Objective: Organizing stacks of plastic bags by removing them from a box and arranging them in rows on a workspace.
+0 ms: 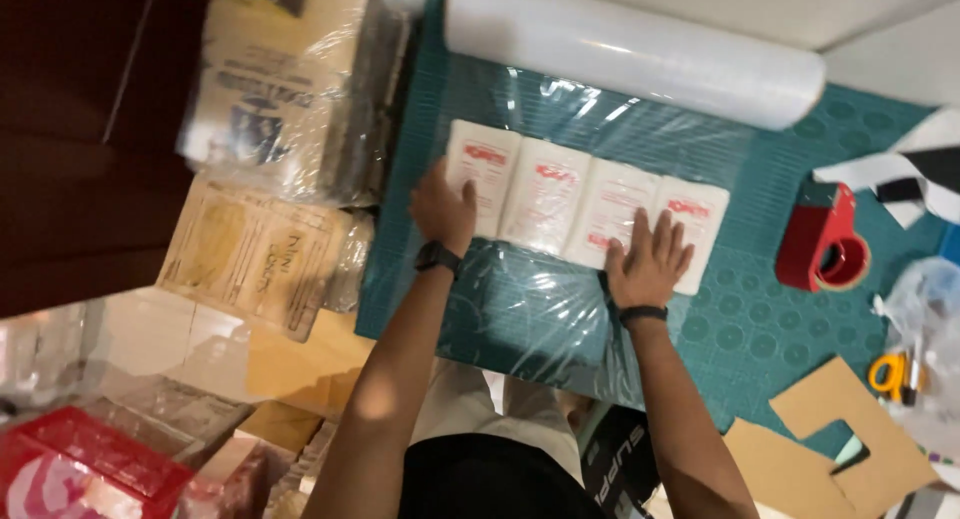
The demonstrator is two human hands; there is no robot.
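Both hands lie flat with nothing gripped, fingers extended and palms pressed down. Left hand [443, 211] rests on the leftmost end of a row of four white packets [585, 209], its fingers pointing toward 12 o'clock; a dark wristband sits on that wrist. Right hand [650, 259] rests with spread fingers over the two packets at the row's right end, also pointing toward 12 o'clock, with a dark band on its wrist.

Layout, from the left side of the view:

1. At 9 o'clock from the left hand, flat cardboard cartons [260, 249] lie stacked, with a larger carton wrapped in clear film above them at 11 o'clock.
2. At 7 o'clock, in the lower left corner, sits a red plastic crate [95, 464].
3. The packets lie side by side, edges touching, each white with red print. They rest on a sheet of clear stretch film [530, 309] spread over a green cutting mat [760, 329].
4. At 12 o'clock from the packets, a large roll of stretch film [635, 49] lies across the far edge of the mat, with the sheet running from it toward the person.
5. At 3 o'clock from the right hand, a red tape dispenser [820, 241] stands on the mat, apart from the packets.
6. At 4 o'clock, cut pieces of brown cardboard [830, 449] lie on the mat's near corner.
7. At the far right edge, yellow-handled scissors [893, 374] lie beside a clear plastic bag.
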